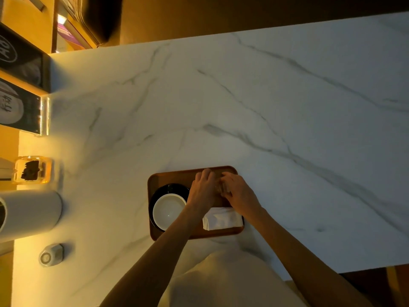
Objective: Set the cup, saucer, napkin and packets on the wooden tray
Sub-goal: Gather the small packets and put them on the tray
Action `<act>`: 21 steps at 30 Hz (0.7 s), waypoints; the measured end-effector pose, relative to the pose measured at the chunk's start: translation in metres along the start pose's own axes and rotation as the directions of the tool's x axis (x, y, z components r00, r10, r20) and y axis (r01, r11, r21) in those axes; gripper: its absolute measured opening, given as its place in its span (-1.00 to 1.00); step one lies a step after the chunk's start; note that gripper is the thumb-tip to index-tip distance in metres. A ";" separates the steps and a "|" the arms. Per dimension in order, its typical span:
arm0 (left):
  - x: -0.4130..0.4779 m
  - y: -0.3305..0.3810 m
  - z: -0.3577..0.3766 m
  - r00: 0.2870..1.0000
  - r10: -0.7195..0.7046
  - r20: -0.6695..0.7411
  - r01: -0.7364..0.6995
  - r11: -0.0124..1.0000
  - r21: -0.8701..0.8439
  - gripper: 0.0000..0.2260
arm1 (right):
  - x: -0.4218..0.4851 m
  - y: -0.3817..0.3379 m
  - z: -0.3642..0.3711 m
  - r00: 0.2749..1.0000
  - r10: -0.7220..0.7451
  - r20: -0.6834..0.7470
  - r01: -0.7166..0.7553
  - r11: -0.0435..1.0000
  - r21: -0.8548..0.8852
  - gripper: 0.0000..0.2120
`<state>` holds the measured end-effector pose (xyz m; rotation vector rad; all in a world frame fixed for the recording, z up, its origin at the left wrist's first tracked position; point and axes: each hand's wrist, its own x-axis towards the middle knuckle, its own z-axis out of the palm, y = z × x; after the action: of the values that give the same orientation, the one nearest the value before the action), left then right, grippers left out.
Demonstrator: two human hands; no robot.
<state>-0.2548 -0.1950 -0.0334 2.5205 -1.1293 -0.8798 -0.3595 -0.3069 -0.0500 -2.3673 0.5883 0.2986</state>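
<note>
The wooden tray (168, 176) lies on the marble counter just in front of me. On its left side a white cup (168, 211) stands on a dark saucer (171, 187). A folded white napkin (222, 218) rests on the tray's near right part. My left hand (203, 189) and my right hand (238, 191) meet over the tray's far right part, fingers curled around small packets (223, 187) that are mostly hidden between them.
Along the counter's left edge stand a white cylinder (33, 212), a clear box of dark packets (31, 170), dark framed signs (21, 107) and a small round grey object (51, 254). The marble counter (287, 107) stretches far and right.
</note>
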 end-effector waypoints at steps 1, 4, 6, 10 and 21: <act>0.000 -0.002 0.000 0.999 0.027 0.027 -0.028 0.999 0.032 -0.60 | 0.000 0.002 0.001 1.000 -0.015 0.020 0.015 1.000 -0.022 -0.62; 0.000 -0.007 0.003 0.996 0.052 0.078 -0.060 0.993 0.101 -0.58 | 0.002 0.004 0.005 1.000 -0.009 0.005 0.010 0.998 -0.064 -0.65; -0.001 -0.007 0.003 0.995 0.065 0.075 -0.074 0.990 0.117 -0.58 | 0.003 0.003 0.006 1.000 0.001 -0.020 -0.002 0.998 -0.064 -0.66; -0.001 -0.006 0.002 0.994 0.087 0.063 -0.094 0.986 0.135 -0.61 | -0.001 0.001 0.006 0.998 -0.017 -0.054 0.012 0.996 -0.083 -0.67; -0.002 -0.004 0.003 0.995 0.082 0.062 -0.092 0.981 0.172 -0.56 | -0.005 0.002 0.004 0.997 -0.061 -0.046 0.055 0.991 -0.123 -0.64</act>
<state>-0.2551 -0.1911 -0.0364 2.5750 -1.3793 -0.8664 -0.3656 -0.3043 -0.0523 -2.5105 0.5368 0.2569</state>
